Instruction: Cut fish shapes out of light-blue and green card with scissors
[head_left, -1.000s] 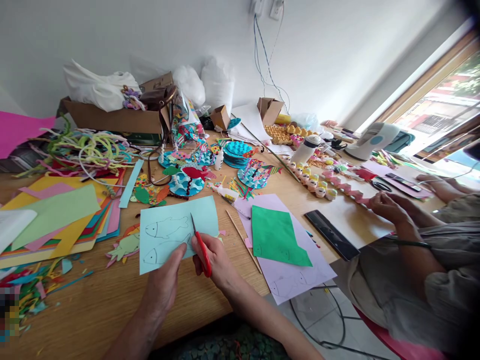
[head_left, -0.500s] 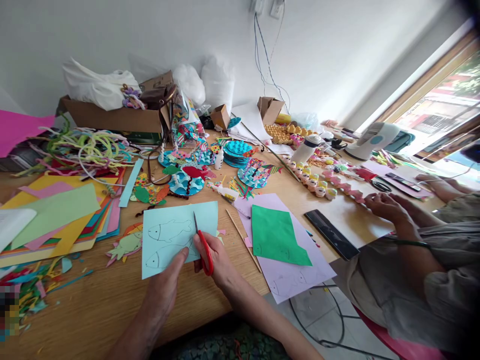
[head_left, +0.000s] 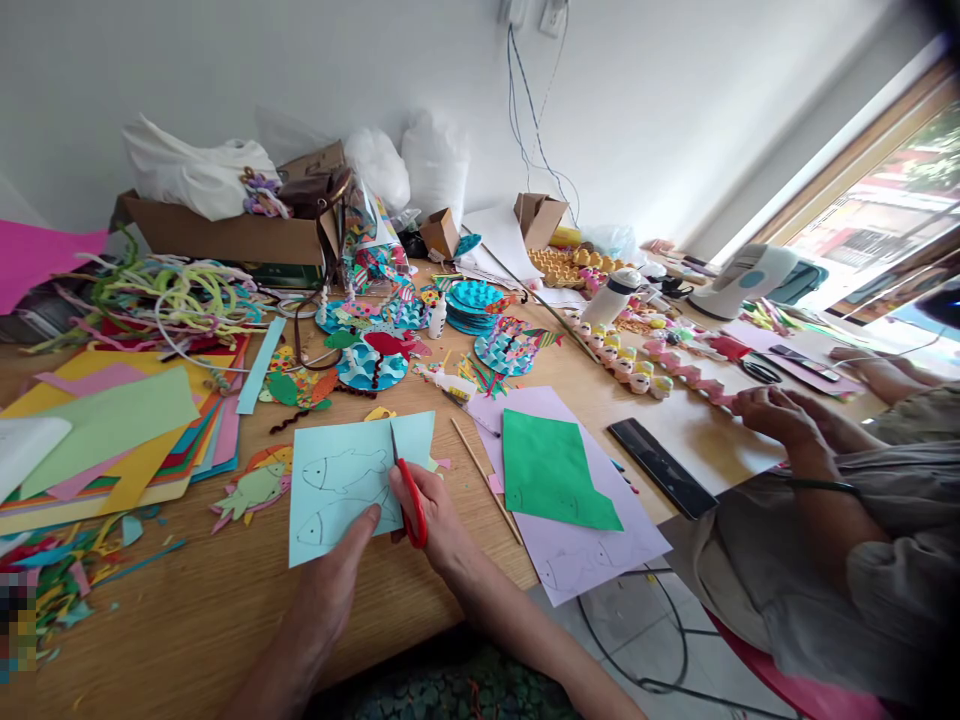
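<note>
A light blue sheet [head_left: 341, 450] with two fish outlines drawn on it is held over the table's front part. My left hand [head_left: 349, 550] pinches its lower edge, the thumb on top near the lower fish. Red-handled scissors [head_left: 415, 512] are in my right hand [head_left: 435, 510], their blades pointing away from me at the sheet, right of the fish drawings. To the right lie a green sheet [head_left: 555, 468] and a lilac sheet [head_left: 592, 560] with faint drawings. A thin wooden stick [head_left: 486, 480] rests between them and my right hand.
Stacked coloured paper [head_left: 120, 430] and paper scraps [head_left: 71, 575] are on the left. Behind my hands are decorated blue discs [head_left: 373, 365]. A black phone-like slab [head_left: 662, 468] lies at the right, near another person's hands [head_left: 780, 415].
The light blue sheet has shifted slightly right and turned a little, its left side lower. Both my hands keep their hold and have barely moved.
</note>
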